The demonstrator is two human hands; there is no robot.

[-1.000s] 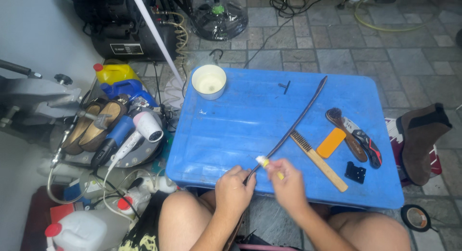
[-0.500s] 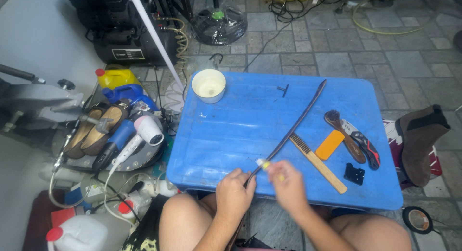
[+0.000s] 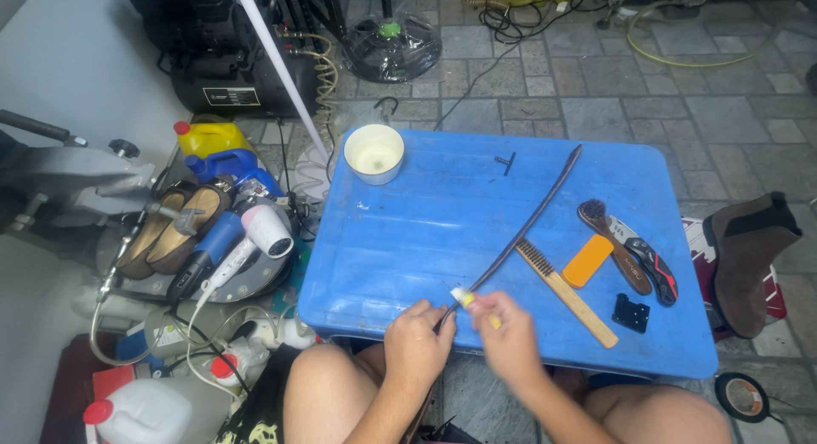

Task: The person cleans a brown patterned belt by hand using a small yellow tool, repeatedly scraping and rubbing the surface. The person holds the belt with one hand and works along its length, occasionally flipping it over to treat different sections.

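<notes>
On the blue table [image 3: 408, 231], near its front edge, left hand [image 3: 415, 346] pinches a long thin dark brown strap [image 3: 519, 235], fingers closed on its near end. Strap runs diagonally to the table's far right, slightly curved, glossy. Right hand [image 3: 509, 338] grips a small yellow-handled brush [image 3: 465, 297], white tip touching strap. Wooden brush [image 3: 566, 292] lies just right of strap; white cup [image 3: 374, 153] at table's far-left corner.
</notes>
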